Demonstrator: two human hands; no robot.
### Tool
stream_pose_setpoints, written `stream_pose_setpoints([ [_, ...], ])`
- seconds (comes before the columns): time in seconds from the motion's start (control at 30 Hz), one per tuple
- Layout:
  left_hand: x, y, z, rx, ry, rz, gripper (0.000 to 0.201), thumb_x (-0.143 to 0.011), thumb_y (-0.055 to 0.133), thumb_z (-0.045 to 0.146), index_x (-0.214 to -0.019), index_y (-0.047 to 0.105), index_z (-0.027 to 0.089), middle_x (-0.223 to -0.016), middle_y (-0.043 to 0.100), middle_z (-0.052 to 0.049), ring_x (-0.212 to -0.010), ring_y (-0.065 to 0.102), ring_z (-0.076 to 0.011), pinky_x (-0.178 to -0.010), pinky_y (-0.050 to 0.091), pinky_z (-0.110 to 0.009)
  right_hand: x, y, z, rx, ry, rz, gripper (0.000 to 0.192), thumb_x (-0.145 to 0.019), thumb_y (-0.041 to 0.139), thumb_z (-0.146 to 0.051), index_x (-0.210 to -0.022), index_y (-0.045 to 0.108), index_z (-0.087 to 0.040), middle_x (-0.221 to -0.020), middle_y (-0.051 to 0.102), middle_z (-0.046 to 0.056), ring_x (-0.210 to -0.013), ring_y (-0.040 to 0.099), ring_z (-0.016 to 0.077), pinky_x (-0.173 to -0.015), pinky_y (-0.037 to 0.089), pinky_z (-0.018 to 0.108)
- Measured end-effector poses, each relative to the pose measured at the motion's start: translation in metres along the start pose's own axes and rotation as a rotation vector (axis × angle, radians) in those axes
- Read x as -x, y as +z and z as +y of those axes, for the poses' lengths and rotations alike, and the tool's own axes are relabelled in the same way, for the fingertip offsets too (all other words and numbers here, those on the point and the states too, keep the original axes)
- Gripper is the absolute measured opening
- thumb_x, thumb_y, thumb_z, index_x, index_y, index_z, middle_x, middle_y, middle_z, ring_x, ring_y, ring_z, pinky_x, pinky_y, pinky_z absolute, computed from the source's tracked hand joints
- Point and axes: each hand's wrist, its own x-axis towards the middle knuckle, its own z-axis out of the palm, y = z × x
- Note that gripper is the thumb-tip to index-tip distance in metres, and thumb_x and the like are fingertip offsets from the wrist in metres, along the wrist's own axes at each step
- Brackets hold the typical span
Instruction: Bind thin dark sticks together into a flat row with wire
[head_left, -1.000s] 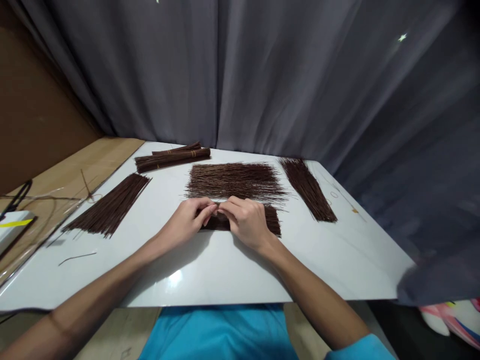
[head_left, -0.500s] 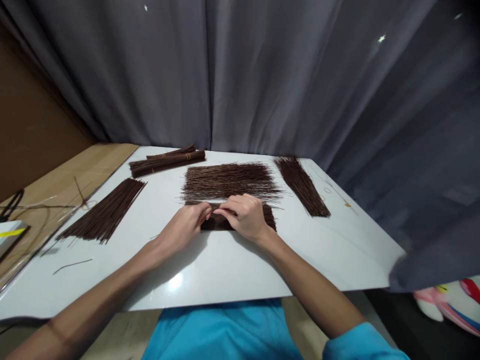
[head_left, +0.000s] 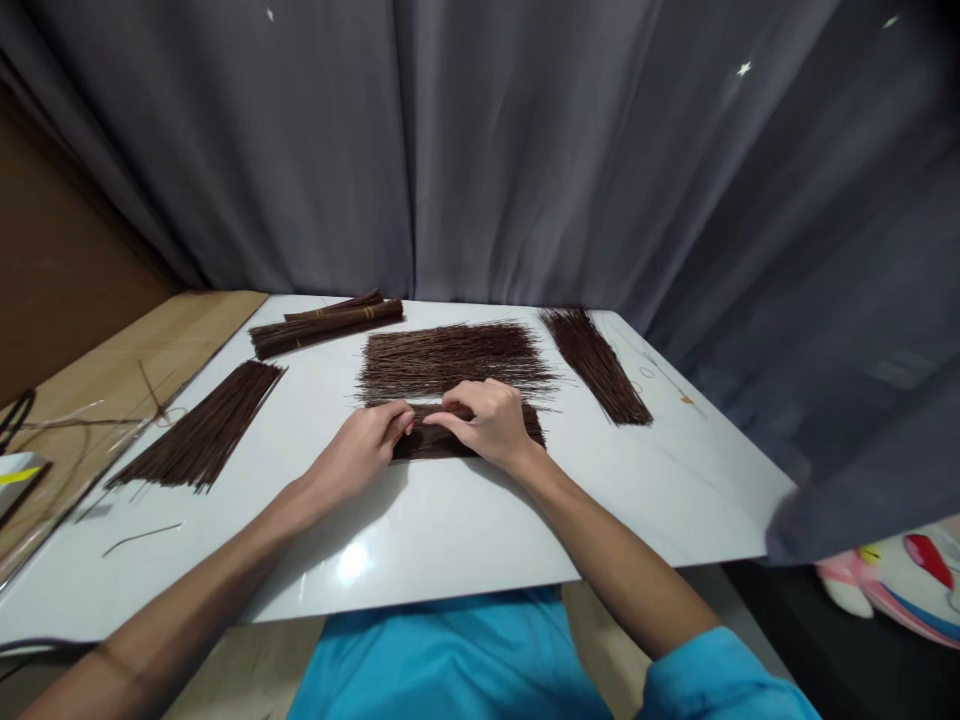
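Note:
A small bundle of thin dark brown sticks (head_left: 435,442) lies across the middle of the white table (head_left: 465,540). My left hand (head_left: 364,452) pinches its left part and my right hand (head_left: 484,424) covers its right part, fingertips close together over the bundle. Just behind them a wide loose spread of the same sticks (head_left: 450,358) lies flat.
A fanned pile of sticks (head_left: 199,425) lies at the left, another pile (head_left: 592,362) at the right, and tied bundles (head_left: 326,323) at the back left. One loose stick (head_left: 142,537) lies near the left front. A grey curtain (head_left: 525,150) hangs behind. Wooden surface (head_left: 112,375) with cords at left.
The hands stay on the small bundle with only slight finger shifts. The camera view has drifted a little, so everything sits slightly further left and higher in the picture.

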Motion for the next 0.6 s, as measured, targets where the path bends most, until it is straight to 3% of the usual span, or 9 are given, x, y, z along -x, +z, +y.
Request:
stream_pose_setpoints([
  [0.23,0.001,-0.001,0.0,-0.036,-0.033,0.015,0.039,-0.111,0.039,0.044,-0.087,0.06,0.021,-0.082,0.07,-0.005,-0.073,0.06,-0.0224,-0.07,0.039,-0.035,0.0,0.0,0.007,-0.033,0.094,-0.029,0.032,-0.097,0.077,-0.055,-0.107,0.074,-0.025,-0.081,0.079,-0.003,-0.068,0.068,0.0153,-0.076,0.042,0.028],
  [0.4,0.0,0.0,-0.003,-0.067,-0.027,0.018,0.039,-0.111,0.039,0.042,-0.087,0.061,0.021,-0.082,0.071,-0.006,-0.073,0.061,-0.0237,-0.071,0.039,-0.035,0.001,0.001,0.011,-0.003,0.098,-0.079,0.051,-0.093,0.08,-0.058,-0.131,0.07,-0.027,-0.083,0.079,-0.003,-0.072,0.07,0.0173,-0.077,0.044,0.028],
  [0.6,0.0,0.0,-0.004,-0.078,0.045,0.008,0.038,-0.112,0.039,0.039,-0.086,0.059,0.021,-0.088,0.071,-0.007,-0.076,0.062,-0.0234,-0.073,0.041,-0.035,0.003,0.0,0.017,0.034,0.015,-0.088,0.033,-0.097,0.078,-0.052,-0.118,0.081,-0.027,-0.097,0.082,0.002,-0.082,0.073,0.0181,-0.078,0.044,0.028],
])
